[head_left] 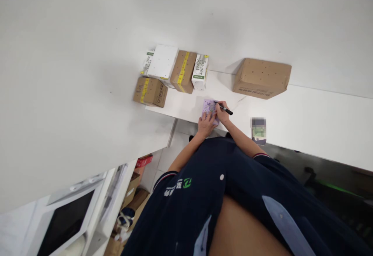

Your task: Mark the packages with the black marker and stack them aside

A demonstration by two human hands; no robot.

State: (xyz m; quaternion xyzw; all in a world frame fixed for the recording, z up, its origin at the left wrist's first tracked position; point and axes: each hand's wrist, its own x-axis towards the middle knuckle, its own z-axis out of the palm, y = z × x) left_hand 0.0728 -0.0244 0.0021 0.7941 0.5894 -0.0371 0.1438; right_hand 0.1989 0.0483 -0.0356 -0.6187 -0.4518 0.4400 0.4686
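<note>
A purple sheet or booklet (204,107) with dark and green marks lies on the white table, near its front edge. My left hand (206,123) rests on its lower part with the fingers spread, partly covering it. My right hand (222,113) is closed around a black marker pen (228,111). The pen slants, its tip at the upper right part of the purple sheet and its thick end pointing right. Whether the tip touches the surface is too small to tell.
Cardboard boxes (183,71) and white cartons (200,72) stand together at the back left. A larger brown box (262,78) stands at the back right. A phone-like object (258,135), partly pixelated, lies at the table's front edge. A microwave (70,217) is at lower left.
</note>
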